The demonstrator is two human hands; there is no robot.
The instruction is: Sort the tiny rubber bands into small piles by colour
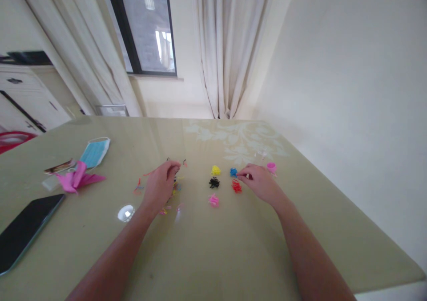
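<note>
My right hand has its fingertips pinched together at the edge of a small blue pile of what look like tiny rubber bands. Whatever lies between those fingertips is too small to see. Just below is a red pile; to the left stand a yellow pile, a black pile and a pink pile. Over loose mixed-colour bands my left hand is closed, thumb and fingers together, and partly covers them. What it holds, if anything, is hidden.
A pink cup-like item lies beyond my right hand. At the left are a blue face mask, a pink folded-paper shape, a dark phone and a shiny round spot. The glossy table meets a wall on the right.
</note>
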